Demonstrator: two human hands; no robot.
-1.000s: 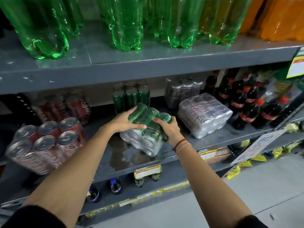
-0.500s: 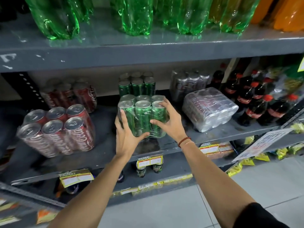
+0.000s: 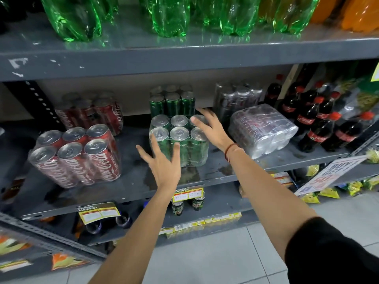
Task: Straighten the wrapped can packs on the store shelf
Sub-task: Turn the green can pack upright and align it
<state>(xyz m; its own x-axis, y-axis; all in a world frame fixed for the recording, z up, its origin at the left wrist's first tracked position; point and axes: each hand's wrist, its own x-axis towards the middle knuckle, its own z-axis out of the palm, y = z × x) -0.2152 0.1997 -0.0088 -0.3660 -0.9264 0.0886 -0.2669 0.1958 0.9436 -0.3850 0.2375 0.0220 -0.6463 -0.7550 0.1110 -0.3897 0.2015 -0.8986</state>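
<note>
A wrapped pack of green cans (image 3: 185, 146) stands upright in the middle of the grey shelf (image 3: 131, 187). My left hand (image 3: 163, 163) hovers open in front of its lower left, fingers spread. My right hand (image 3: 212, 130) is open at the pack's upper right corner, fingers spread and just off or barely touching the wrap. A second green pack (image 3: 172, 102) stands behind it. A red cola pack (image 3: 75, 155) leans tilted at the left, with another red pack (image 3: 92, 111) behind. A clear-wrapped silver pack (image 3: 262, 132) lies on its side at the right.
Dark cola bottles (image 3: 320, 119) crowd the shelf's right end. Green bottles (image 3: 170, 15) and orange bottles (image 3: 361, 13) fill the shelf above. A dark can pack (image 3: 238, 99) stands at the back. Price tags (image 3: 187, 194) hang on the shelf edge, loose cans below. Wet patches mark the shelf.
The green pack went from tipped in both hands to standing upright on the shelf. Both hands have let go of it and opened, fingers spread.
</note>
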